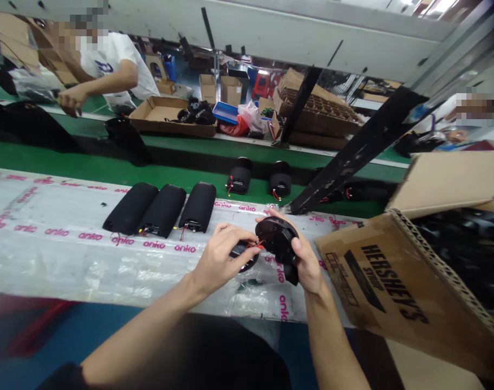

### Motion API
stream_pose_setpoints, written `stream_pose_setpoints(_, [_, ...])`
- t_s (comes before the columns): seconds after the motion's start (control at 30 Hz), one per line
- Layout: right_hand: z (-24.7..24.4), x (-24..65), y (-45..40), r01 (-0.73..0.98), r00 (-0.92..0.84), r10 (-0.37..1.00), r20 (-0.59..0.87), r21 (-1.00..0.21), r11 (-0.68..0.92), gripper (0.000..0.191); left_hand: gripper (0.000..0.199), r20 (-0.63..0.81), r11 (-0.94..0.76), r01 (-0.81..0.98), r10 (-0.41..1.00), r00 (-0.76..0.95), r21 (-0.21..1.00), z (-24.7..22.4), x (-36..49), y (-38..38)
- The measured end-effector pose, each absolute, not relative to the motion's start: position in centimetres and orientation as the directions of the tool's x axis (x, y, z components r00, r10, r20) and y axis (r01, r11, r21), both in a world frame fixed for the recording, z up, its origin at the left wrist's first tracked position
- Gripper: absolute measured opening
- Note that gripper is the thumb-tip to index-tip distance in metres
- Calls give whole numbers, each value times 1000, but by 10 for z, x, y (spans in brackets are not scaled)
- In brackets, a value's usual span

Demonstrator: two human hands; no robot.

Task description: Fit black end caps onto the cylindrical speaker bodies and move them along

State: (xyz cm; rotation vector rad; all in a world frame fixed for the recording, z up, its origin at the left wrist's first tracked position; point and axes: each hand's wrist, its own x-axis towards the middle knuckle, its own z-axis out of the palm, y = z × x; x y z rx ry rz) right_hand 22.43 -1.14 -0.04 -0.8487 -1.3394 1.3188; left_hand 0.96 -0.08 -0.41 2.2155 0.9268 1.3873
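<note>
The person wears a plain black cloth garment (pixel 231 357), rounded at the front (too dark and blurred to show seams or folds). A dark fabric sleeve (pixel 62 377) ends around the left arm at the bottom edge. Beyond it the left forearm (pixel 141 327) is bare, as are the right forearm (pixel 332 336), left hand (pixel 216 257) and right hand (pixel 307 265).

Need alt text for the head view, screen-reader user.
A person's right hand holds a round black part while the left hand pinches thin red wires beside it, above a plastic-covered bench. Three black casings lie farther back to the left; an open cardboard box sits at right.
</note>
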Motion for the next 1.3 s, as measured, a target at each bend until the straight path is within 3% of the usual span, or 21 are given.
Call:
stream_pose_setpoints(0.1, [2, 222, -31, -70, -122, 969, 213, -976, 206, 56, 2, 673, -731, 382, 677, 298, 566, -4, 13, -2])
stream_pose_setpoints(0.4, [5, 212, -55, 277, -36, 941, 337, -901, 334, 56, 9, 676, -758, 461, 637, 371, 462, 5, 16, -3])
stream_pose_setpoints(0.5, [5, 211, -57, 280, -25, 945, 325, -906, 318, 56, 13, 652, -748, 472, 652, 388, 467, 7, 17, -3])
stream_pose_setpoints(0.7, [-1, 202, -60, 111, 128, 967, 220, -972, 206, 50, 15, 581, -730, 490, 679, 448, 476, 12, 20, -1])
stream_pose_setpoints(0.87, [-1, 207, -59, 211, 14, 954, 300, -933, 290, 53, 7, 544, -706, 408, 707, 451, 579, 13, 13, 2])
stream_pose_setpoints(0.97, [1, 212, -56, 248, 8, 960, 280, -931, 269, 52, 13, 515, -683, 341, 719, 466, 645, 14, 3, 3])
stream_pose_setpoints(1.07, [7, 211, -55, 242, -32, 973, 227, -943, 228, 55, 7, 494, -681, 308, 709, 503, 664, 11, -5, 3])
stream_pose_setpoints(1.3, [20, 204, -56, 296, -54, 989, 141, -943, 151, 66, 8, 612, -669, 314, 743, 271, 673, -7, 6, -9])
